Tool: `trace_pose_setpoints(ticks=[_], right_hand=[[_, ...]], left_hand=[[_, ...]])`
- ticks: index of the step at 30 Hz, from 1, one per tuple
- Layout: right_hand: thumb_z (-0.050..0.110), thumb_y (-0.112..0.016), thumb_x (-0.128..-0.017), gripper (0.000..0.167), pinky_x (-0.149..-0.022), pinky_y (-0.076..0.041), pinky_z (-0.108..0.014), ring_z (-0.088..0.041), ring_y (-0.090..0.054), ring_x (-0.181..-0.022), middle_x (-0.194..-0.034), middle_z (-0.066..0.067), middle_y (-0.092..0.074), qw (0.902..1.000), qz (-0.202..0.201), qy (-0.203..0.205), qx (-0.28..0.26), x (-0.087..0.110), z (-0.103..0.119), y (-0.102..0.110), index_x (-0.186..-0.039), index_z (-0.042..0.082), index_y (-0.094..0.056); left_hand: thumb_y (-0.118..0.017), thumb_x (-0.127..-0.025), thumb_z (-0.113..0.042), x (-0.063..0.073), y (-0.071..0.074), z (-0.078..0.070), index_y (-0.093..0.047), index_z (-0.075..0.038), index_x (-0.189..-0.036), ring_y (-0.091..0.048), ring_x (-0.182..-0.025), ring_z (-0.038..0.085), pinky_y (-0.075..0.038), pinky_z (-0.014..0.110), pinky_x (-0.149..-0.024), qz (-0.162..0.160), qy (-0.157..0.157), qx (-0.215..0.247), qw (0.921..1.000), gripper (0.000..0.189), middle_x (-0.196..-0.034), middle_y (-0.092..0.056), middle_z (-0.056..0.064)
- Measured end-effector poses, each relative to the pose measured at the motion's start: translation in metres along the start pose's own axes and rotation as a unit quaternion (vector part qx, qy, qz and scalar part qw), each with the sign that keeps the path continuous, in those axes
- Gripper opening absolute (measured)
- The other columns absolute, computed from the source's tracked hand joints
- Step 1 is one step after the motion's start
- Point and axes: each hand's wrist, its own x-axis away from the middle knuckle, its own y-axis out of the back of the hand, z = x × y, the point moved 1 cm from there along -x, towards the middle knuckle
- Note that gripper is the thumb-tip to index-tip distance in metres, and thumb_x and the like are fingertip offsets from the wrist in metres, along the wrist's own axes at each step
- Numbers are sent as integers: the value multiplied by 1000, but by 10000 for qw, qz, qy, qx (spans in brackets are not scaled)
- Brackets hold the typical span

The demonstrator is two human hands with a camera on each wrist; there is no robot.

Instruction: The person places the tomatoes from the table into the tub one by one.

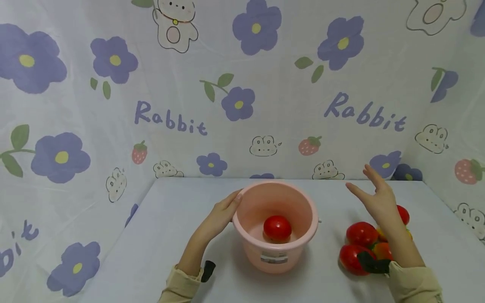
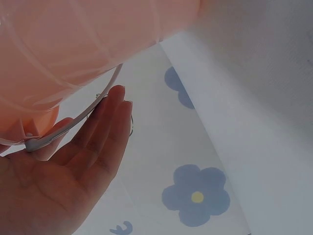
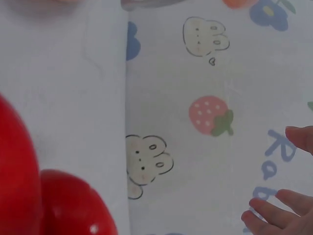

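Observation:
A pink plastic bucket [image 1: 275,261] with a thin grey handle [image 2: 73,122] stands on the table, one glossy red round fruit [image 1: 277,228] lying inside it. My left hand [image 1: 221,212] holds the bucket's left rim, thumb at the rim. In the left wrist view its other fingers [image 2: 115,132] reach along the outer wall, by the handle. My right hand [image 1: 379,202] is raised with nothing in it, thumb and fingers spread apart. Under the right forearm sits a cluster of glossy red fruits [image 1: 361,234], some with yellow and orange patches, partly hidden by the arm and a black wrist strap.
The white table [image 1: 151,248] runs back to a cloth backdrop [image 1: 265,84] printed with purple flowers, rabbits and strawberries. Cloth also hangs along both sides. A paper label [image 1: 274,257] is stuck on the bucket's front.

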Motion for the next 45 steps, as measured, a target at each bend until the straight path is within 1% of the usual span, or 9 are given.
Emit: trace_pose_setpoints(ticks=[4, 8, 11, 17, 21, 29, 37, 42, 45], right_hand=[[44, -56, -96, 84, -105, -25, -74, -51, -9, -147, -161, -22, -16, 9999, -123, -106, -16, -1, -12, 7, -158, 14, -9], [48, -54, -95, 85, -108, -20, -73, -52, -5, -147, -162, -24, -7, 9991, -202, -385, 30, 0, -23, 16, -158, 14, -8], [50, -53, -95, 86, -109, -14, -74, -53, -2, -146, -162, -26, -1, 9981, -226, -577, 53, -1, -35, 22, -158, 15, -5], [47, -51, -97, 85, -108, -14, -75, -53, 0, -146, -161, -26, 0, 9970, -310, -702, 89, -1, -60, 32, -158, 13, -3], [47, -50, -97, 86, -108, -14, -75, -52, 2, -146, -161, -26, 2, 9958, -344, -846, -58, -1, -75, 41, -157, 11, 0], [45, -49, -97, 88, -109, -17, -73, -51, 5, -147, -161, -25, 9, 9878, -430, -1433, -424, -2, -98, 53, -156, 10, 5], [46, -49, -97, 90, -112, -16, -70, -51, 3, -147, -160, -26, 10, 9814, -205, -1860, -430, -4, -116, 52, -155, 8, 9], [50, -49, -96, 95, -111, -19, -69, -52, 2, -146, -159, -29, 9, 9768, 119, -2118, -294, -5, -131, 47, -154, 5, 11], [51, -49, -96, 97, -112, -19, -69, -52, 3, -146, -158, -30, 10, 9745, 312, -2187, -392, -6, -137, 44, -153, 4, 14]], left_hand=[[-33, -103, -53, -1, 1, -1, -38, -27, -150, -63, -111, 28, -55, 41, -89, 15, -29, 26, 10000, 54, -140, -57, 7], [-33, -103, -53, -1, 2, -1, -38, -27, -150, -63, -111, 26, -56, 41, -90, 11, -44, 16, 10000, 54, -141, -56, 6], [-33, -103, -53, -1, 1, 1, -38, -26, -150, -63, -111, 25, -56, 41, -90, 27, -75, 21, 10000, 55, -141, -56, 7], [-33, -103, -54, 0, 1, 3, -39, -26, -150, -64, -110, 26, -56, 39, -88, 11, -79, -17, 10000, 55, -138, -58, 8], [-34, -103, -52, 0, 1, 3, -39, -24, -150, -64, -109, 27, -56, 41, -87, -10, -74, -35, 10000, 55, -138, -59, 10], [-34, -103, -51, -1, 1, 4, -40, -24, -150, -64, -108, 26, -56, 41, -88, -25, -121, -23, 9999, 54, -137, -59, 10], [-33, -103, -52, 0, 1, 4, -38, -26, -150, -64, -109, 24, -55, 41, -90, -26, -83, -25, 10000, 54, -139, -58, 8], [-34, -103, -51, 0, 2, 4, -39, -25, -150, -64, -108, 24, -55, 41, -89, -60, -71, -22, 10000, 54, -138, -58, 9], [-34, -104, -50, 0, 2, 4, -39, -24, -150, -64, -109, 24, -55, 42, -89, -47, -84, 0, 10000, 53, -139, -58, 9]])
